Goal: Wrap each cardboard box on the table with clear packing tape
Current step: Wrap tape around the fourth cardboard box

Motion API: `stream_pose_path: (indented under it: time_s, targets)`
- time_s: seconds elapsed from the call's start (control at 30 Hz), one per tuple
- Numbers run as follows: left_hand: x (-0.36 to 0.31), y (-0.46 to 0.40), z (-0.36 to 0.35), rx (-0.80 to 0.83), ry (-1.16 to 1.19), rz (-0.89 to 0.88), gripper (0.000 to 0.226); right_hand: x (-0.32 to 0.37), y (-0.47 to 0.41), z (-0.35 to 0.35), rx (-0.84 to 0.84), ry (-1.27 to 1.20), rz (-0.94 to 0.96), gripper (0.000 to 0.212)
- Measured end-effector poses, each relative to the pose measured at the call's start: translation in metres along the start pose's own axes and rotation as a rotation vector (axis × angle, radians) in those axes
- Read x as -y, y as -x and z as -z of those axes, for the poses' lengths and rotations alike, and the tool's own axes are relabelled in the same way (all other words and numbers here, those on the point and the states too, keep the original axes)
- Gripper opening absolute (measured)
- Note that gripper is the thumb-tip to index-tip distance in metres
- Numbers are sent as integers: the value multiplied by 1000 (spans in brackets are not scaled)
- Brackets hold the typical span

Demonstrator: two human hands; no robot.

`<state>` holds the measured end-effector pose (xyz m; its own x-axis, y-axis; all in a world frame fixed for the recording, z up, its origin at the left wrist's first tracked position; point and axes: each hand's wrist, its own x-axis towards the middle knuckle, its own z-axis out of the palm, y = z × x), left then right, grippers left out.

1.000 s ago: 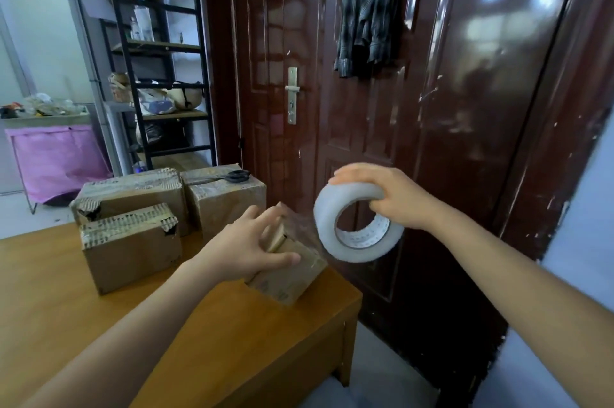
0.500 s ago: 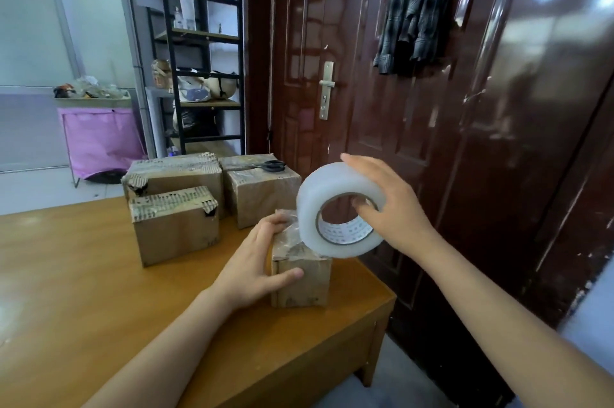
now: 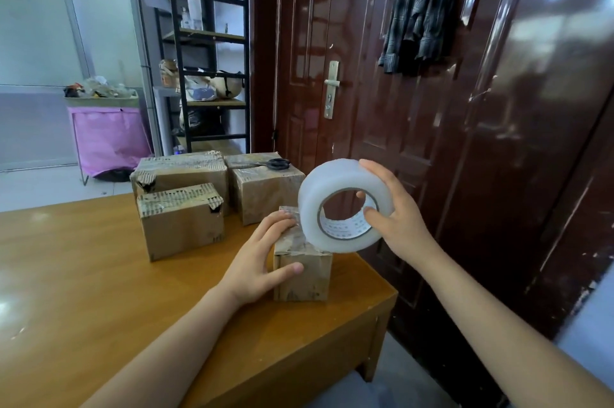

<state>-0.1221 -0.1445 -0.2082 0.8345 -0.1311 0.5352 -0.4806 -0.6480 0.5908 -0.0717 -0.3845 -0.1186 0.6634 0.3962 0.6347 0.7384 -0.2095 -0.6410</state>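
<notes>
A small cardboard box [image 3: 304, 276] stands near the right end of the wooden table [image 3: 83, 291]. My left hand [image 3: 262, 258] grips it from the left, fingers on its top and thumb across its front face. My right hand [image 3: 395, 215] holds a large roll of clear packing tape [image 3: 335, 198] by its rim and core, with the roll's lower edge resting on the box's top. Three bigger boxes sit behind: one in front [image 3: 181, 221], one at the back left [image 3: 181, 171], one at the back right [image 3: 265, 191].
Black scissors [image 3: 275, 163] lie on the back right box. A dark red door [image 3: 365, 75] stands just past the table's right edge, with a plaid shirt [image 3: 422, 5] hanging on it. A black shelf rack [image 3: 206, 42] and a pink bin [image 3: 106, 135] stand behind.
The small box went from tilted to upright on the table. My right hand brought the tape roll left and down onto the box's top.
</notes>
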Motion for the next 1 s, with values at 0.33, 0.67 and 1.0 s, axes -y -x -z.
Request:
stream_pose_path:
  time_s: [0.33, 0.67, 1.0]
  targets:
    - [-1, 0, 1, -3, -3, -48, 81, -25, 17, 67, 372, 291, -54, 76]
    - [-36, -17, 28, 220, -324, 26, 78, -34, 23, 58, 483, 479, -130, 98]
    - [-90, -64, 0, 466, -1075, 69, 103, -26, 29, 55, 466, 465, -151, 93]
